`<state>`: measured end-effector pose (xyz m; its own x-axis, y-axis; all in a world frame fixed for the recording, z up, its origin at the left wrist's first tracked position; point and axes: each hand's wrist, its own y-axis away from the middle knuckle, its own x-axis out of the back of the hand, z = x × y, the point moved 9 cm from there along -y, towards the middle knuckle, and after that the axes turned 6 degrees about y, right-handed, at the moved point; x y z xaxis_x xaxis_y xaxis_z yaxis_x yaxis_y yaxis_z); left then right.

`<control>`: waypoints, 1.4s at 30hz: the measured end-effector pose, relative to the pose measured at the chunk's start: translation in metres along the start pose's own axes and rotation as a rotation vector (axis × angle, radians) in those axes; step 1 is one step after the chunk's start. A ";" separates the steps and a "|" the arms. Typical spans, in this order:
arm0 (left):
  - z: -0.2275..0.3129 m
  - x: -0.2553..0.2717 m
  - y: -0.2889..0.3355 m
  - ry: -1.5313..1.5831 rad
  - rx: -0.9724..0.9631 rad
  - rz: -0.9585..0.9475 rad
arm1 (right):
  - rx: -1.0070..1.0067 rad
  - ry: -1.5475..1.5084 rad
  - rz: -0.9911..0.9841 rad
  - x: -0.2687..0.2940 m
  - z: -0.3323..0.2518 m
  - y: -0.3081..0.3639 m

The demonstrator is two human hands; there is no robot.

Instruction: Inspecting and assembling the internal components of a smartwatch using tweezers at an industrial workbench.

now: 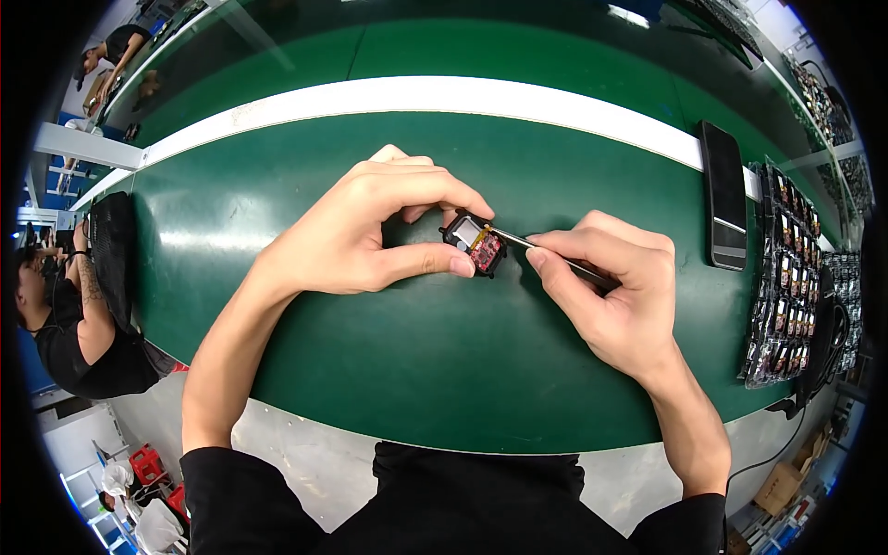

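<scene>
Between the thumb and fingers of my left hand is a small black device housing, held by its edges a little above the green tabletop. Its open inside shows a silver-grey rectangular part, an amber strip and a red circuit board. My right hand is closed around a pair of slim dark tweezers, gripped like a pen. Their pale metal tip meets the upper right edge of the housing, by the amber strip. Whether the tip pinches anything is too small to tell.
On the right stand trays of several similar small devices, with a black phone-like slab beside them. A white rail borders the far side of the green table. Another person sits at the left end, near a black bag.
</scene>
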<state>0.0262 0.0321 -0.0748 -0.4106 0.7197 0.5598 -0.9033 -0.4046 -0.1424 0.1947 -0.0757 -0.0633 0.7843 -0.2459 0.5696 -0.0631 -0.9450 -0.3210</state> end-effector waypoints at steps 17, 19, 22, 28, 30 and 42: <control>0.009 -0.003 -0.001 -0.038 -0.047 0.023 | -0.036 -0.015 -0.024 -0.005 0.003 0.001; 0.010 -0.004 0.000 -0.104 -0.096 0.001 | -0.027 -0.029 -0.022 -0.006 0.002 0.002; 0.013 -0.004 0.000 -0.114 -0.094 -0.001 | -0.028 -0.011 -0.012 -0.004 0.000 0.002; 0.010 -0.006 -0.002 -0.085 -0.090 -0.012 | 0.054 0.018 -0.021 -0.003 -0.003 0.005; 0.010 -0.005 -0.002 -0.077 -0.083 -0.002 | 0.047 0.033 -0.014 -0.003 -0.006 0.003; 0.022 -0.008 -0.006 -0.120 -0.100 0.003 | -0.063 -0.074 -0.039 -0.005 -0.005 0.009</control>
<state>0.0372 0.0166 -0.0603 -0.4009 0.6433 0.6523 -0.9125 -0.3438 -0.2217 0.1870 -0.0839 -0.0649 0.8300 -0.1945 0.5228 -0.0687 -0.9658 -0.2501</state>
